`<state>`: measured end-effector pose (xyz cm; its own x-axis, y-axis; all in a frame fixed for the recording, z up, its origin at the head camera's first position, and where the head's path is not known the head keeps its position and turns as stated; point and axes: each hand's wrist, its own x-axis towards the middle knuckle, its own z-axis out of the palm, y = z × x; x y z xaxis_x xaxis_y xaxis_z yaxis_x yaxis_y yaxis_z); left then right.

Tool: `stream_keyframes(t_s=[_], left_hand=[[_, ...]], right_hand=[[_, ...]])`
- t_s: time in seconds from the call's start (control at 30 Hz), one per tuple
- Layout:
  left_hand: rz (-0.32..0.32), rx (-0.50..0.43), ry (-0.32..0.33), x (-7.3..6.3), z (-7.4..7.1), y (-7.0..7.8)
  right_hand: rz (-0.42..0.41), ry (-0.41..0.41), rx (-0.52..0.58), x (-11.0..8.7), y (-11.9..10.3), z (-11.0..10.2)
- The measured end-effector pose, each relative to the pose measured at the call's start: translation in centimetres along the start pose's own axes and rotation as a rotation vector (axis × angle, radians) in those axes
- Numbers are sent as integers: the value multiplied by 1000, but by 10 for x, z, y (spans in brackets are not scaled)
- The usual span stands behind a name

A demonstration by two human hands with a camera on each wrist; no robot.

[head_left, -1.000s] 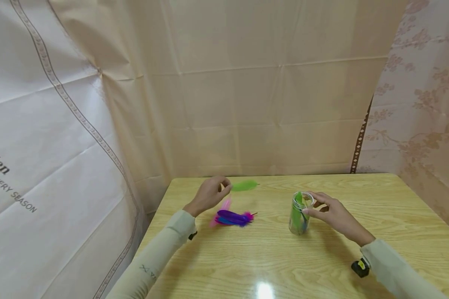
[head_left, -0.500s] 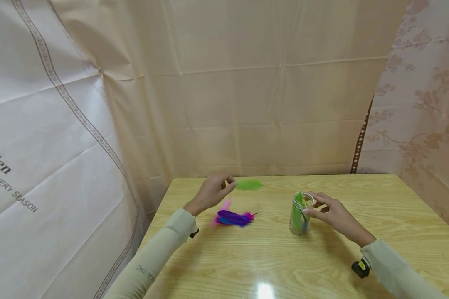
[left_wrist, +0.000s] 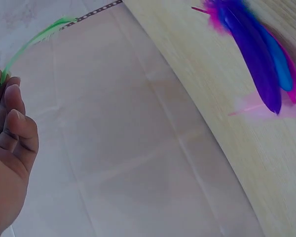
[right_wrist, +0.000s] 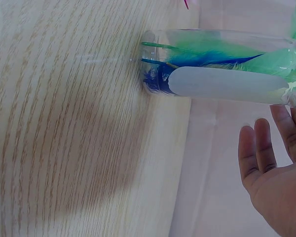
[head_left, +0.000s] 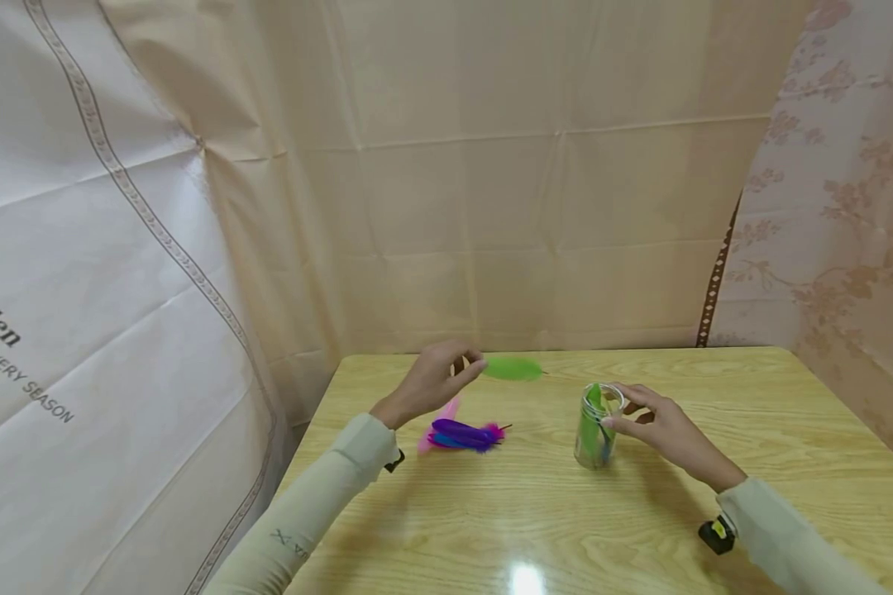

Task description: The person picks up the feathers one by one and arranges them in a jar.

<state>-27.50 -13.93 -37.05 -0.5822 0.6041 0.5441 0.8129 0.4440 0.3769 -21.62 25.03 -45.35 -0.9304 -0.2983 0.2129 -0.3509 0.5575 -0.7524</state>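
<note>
Between thumb and fingertips my left hand (head_left: 437, 380) pinches one end of a green feather (head_left: 514, 368), whose bare quill points right. In the left wrist view the feather (left_wrist: 37, 38) curves up from the fingertips. My right hand (head_left: 670, 428) holds the rim of a clear glass jar (head_left: 586, 453) standing upright on the table. Inside the jar are green and blue feathers (right_wrist: 212, 57); a pale oval label (right_wrist: 227, 84) is on its side. Below the left hand lies a pile of feathers (head_left: 461, 435), purple, blue and magenta, with a pale pink feather (left_wrist: 271, 104) beneath.
The wood-grain table (head_left: 521, 512) ends at a back edge close behind the left hand. Beige cloth (head_left: 446, 207) hangs behind it, with a white printed cloth (head_left: 104, 330) on the left and a flowered one (head_left: 841, 207) on the right.
The left hand has moved right, carrying the green feather with it toward the jar. The right hand, the jar and the feather pile stay where they were.
</note>
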Motion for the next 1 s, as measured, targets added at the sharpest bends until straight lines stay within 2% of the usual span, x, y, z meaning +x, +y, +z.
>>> stream_keyframes(t_s=[0.5, 1.0], left_hand=[[6, -60, -26, 11, 3, 17], [26, -130, -33, 23, 13, 29]], right_hand=[[-2, -10, 10, -1, 1, 0], [-1, -6, 13, -1, -1, -1]])
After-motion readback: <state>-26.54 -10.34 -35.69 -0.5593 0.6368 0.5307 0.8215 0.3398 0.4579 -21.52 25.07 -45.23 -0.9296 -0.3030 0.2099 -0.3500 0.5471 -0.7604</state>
